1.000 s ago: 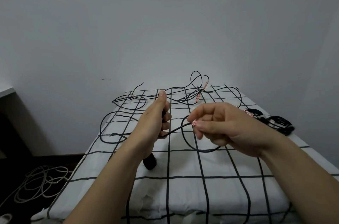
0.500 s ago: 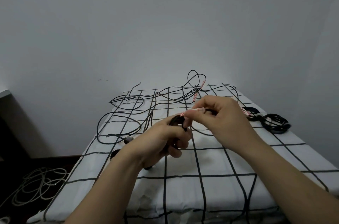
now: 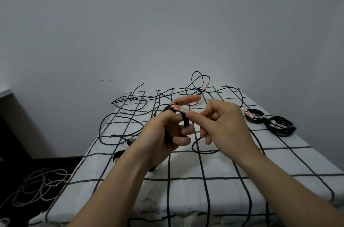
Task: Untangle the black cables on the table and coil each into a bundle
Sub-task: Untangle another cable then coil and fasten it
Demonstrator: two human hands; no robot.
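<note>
Checked worktop (image 3: 232, 161) fills lower frame; loose black cables (image 3: 130, 111) sprawl over its far left; coiled bundles (image 3: 275, 124) lie at right. Mid-frame, left hand (image 3: 163, 137) grips a small coil (image 3: 186, 121); right hand (image 3: 221, 124) pinches the white-red tie (image 3: 181, 109) on it.

The left hand (image 3: 163, 137) covers most of the black coil (image 3: 185, 122) it grips; its loops cannot be counted. Print on the white-and-red tag (image 3: 181, 109) pinched by the right hand (image 3: 221, 124) is too small to read. Pale floor cables (image 3: 37, 184) run off the left edge
</note>
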